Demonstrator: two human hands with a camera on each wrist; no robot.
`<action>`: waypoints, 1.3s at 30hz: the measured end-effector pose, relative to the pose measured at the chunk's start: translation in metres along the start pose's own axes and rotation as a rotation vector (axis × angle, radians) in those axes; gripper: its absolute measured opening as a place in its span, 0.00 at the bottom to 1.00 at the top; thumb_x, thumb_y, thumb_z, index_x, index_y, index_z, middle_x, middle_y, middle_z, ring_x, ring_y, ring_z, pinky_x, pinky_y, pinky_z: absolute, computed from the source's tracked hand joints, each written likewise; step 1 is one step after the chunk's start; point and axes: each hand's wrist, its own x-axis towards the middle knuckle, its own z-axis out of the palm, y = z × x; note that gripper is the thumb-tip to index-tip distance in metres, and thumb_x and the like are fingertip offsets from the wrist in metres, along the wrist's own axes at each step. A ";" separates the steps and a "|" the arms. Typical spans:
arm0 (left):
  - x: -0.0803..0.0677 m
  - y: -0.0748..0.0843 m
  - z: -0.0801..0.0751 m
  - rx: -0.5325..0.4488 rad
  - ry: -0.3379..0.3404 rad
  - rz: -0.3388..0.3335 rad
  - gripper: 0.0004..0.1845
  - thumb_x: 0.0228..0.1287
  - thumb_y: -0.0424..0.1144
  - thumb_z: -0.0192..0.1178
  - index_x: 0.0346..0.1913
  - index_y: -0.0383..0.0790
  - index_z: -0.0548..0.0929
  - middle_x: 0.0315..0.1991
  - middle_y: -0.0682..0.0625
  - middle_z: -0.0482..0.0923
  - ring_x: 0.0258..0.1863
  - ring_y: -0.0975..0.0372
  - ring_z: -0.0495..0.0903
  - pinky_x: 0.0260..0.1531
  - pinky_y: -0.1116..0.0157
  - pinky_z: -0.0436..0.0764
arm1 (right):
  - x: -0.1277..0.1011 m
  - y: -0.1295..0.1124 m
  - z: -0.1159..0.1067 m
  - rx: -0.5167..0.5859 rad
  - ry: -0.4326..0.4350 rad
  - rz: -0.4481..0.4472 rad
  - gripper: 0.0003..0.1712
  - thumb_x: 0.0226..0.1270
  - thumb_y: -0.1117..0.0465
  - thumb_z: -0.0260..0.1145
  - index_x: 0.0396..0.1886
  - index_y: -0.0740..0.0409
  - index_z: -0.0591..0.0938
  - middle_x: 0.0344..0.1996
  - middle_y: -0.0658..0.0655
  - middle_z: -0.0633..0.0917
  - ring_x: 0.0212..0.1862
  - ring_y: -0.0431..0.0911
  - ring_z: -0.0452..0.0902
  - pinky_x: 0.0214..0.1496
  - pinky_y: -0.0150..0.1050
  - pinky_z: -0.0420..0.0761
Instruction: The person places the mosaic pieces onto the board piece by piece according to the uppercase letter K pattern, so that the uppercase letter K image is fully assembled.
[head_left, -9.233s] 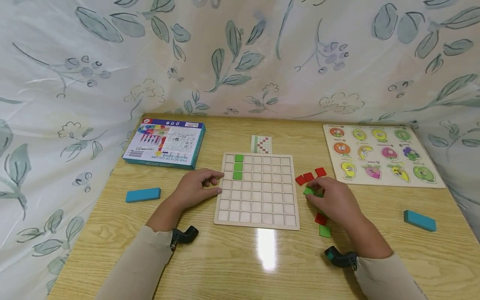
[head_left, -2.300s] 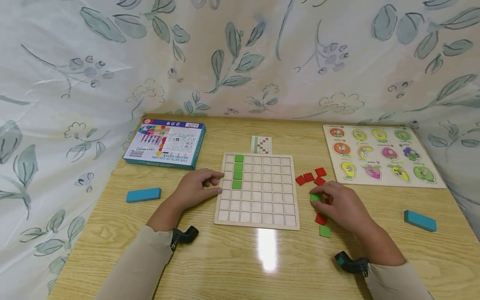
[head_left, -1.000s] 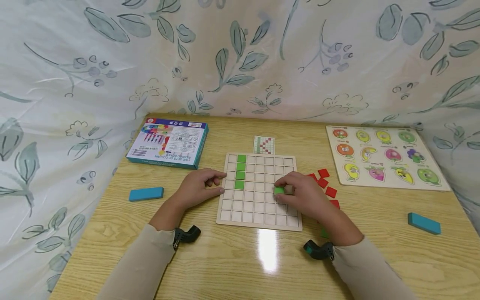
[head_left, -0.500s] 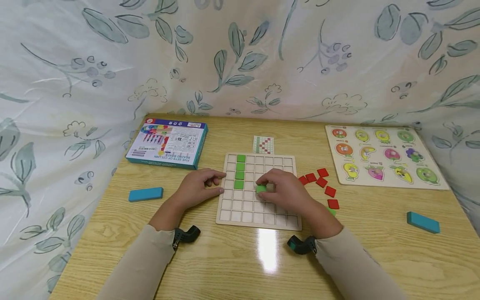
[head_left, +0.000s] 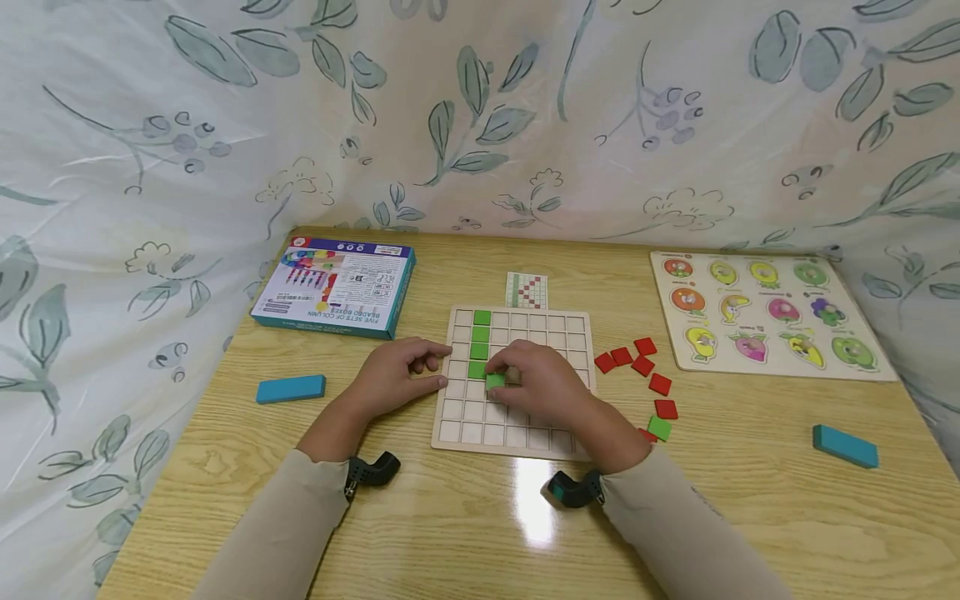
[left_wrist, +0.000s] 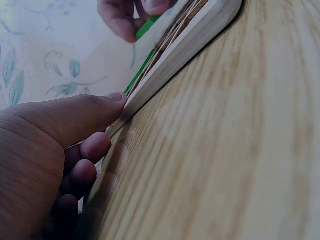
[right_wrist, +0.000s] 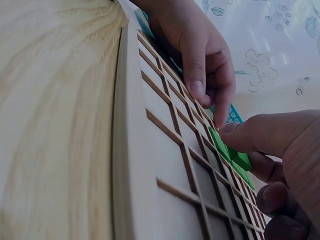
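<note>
In the head view a wooden grid board (head_left: 472,432) lies mid-table, with several green tiles (head_left: 480,334) seated down its second column from the left. My right hand (head_left: 543,382) is over the board and pinches another green tile (head_left: 495,381) between thumb and fingers, just below and right of the lowest seated one. The right wrist view shows this held tile (right_wrist: 241,159) tilted close above the grid. My left hand (head_left: 393,375) touches the board's left edge with thumb and index finger; its other fingers are loosely bent.
Right of the board lie several red tiles (head_left: 645,346) and a loose green tile (head_left: 659,428). A small pattern card (head_left: 527,290) sits behind the board. Also about are a boxed bead set (head_left: 333,287), a fruit puzzle board (head_left: 876,367) and two blue blocks (head_left: 291,389).
Since the first frame a fourth green tile has come into the column. My right hand has picked up another from the right and carried it left across the board. The left hand stays put.
</note>
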 end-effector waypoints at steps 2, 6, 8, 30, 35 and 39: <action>-0.001 0.000 0.000 0.000 0.002 0.007 0.22 0.68 0.43 0.76 0.64 0.46 0.88 0.40 0.60 0.82 0.36 0.62 0.74 0.41 0.60 0.74 | 0.003 -0.002 0.003 0.003 -0.003 -0.006 0.13 0.64 0.57 0.81 0.48 0.49 0.91 0.46 0.47 0.87 0.44 0.44 0.81 0.52 0.45 0.80; -0.001 0.000 0.000 -0.003 0.006 0.015 0.22 0.68 0.43 0.76 0.63 0.46 0.88 0.40 0.60 0.82 0.35 0.62 0.74 0.41 0.60 0.74 | 0.007 -0.005 0.009 0.002 -0.011 -0.014 0.13 0.64 0.57 0.81 0.48 0.49 0.91 0.45 0.46 0.87 0.42 0.42 0.80 0.51 0.45 0.80; -0.001 -0.001 0.000 -0.004 0.007 0.019 0.22 0.68 0.43 0.76 0.63 0.46 0.88 0.40 0.60 0.82 0.35 0.62 0.74 0.41 0.60 0.74 | 0.008 -0.007 0.011 -0.003 -0.015 -0.017 0.14 0.64 0.56 0.81 0.48 0.49 0.91 0.46 0.47 0.87 0.43 0.42 0.80 0.51 0.45 0.80; -0.001 -0.001 0.000 0.017 0.012 0.039 0.22 0.68 0.43 0.76 0.63 0.45 0.88 0.40 0.59 0.82 0.35 0.63 0.74 0.41 0.60 0.74 | 0.017 -0.014 0.019 -0.029 -0.072 -0.038 0.14 0.64 0.56 0.82 0.48 0.49 0.90 0.43 0.46 0.85 0.42 0.42 0.78 0.52 0.44 0.79; -0.001 -0.001 0.000 0.008 0.004 0.034 0.22 0.68 0.43 0.76 0.64 0.45 0.88 0.40 0.59 0.82 0.36 0.63 0.74 0.42 0.60 0.75 | 0.017 -0.013 0.019 -0.019 -0.080 -0.040 0.14 0.64 0.56 0.82 0.47 0.49 0.90 0.43 0.45 0.85 0.42 0.42 0.78 0.51 0.44 0.79; -0.001 -0.001 0.000 0.008 0.005 0.036 0.22 0.69 0.43 0.76 0.64 0.45 0.88 0.41 0.59 0.83 0.36 0.63 0.75 0.42 0.60 0.75 | 0.017 -0.012 0.020 -0.017 -0.083 -0.048 0.13 0.64 0.57 0.82 0.46 0.48 0.90 0.43 0.45 0.85 0.42 0.41 0.79 0.51 0.43 0.79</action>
